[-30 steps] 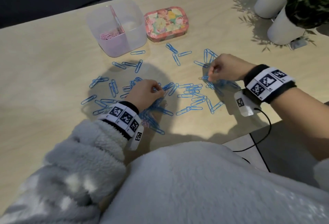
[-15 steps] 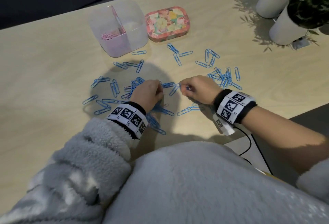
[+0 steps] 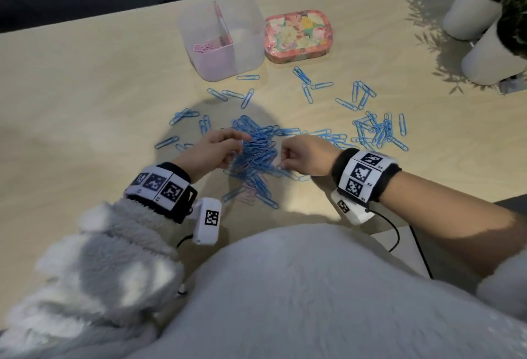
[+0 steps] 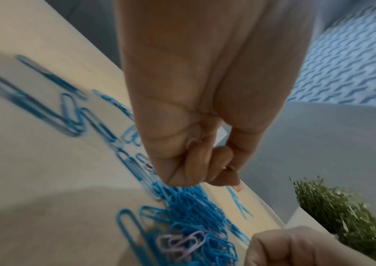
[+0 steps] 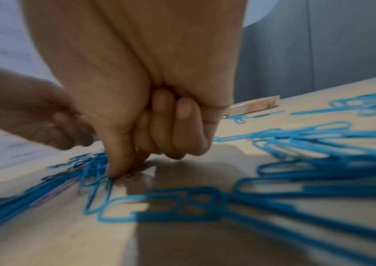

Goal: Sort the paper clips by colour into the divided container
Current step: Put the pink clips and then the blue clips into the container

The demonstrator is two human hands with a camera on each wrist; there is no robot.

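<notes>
A heap of blue paper clips [image 3: 256, 153] lies mid-table between my hands, with a few pink clips [image 4: 182, 243] mixed in at its near end. My left hand [image 3: 216, 150] sits at the heap's left edge with its fingers curled; the left wrist view shows nothing between them. My right hand [image 3: 305, 156] is at the heap's right edge, and its thumb [image 5: 116, 162] and forefinger pinch down on blue clips against the table. The clear divided container [image 3: 245, 45] stands at the back, with pink clips [image 3: 205, 46] in its left compartment. Its right compartment looks bare.
More blue clips lie scattered around, with a cluster [image 3: 376, 130] to the right. A floral tin [image 3: 298, 35] stands beside the container. Two white plant pots [image 3: 484, 56] stand at the far right. A cable [image 3: 396, 233] runs off the near table edge.
My right hand has moved left from the right-hand cluster to the middle. Loose clips between the hands are now bunched into one heap. The left hand has shifted slightly left.
</notes>
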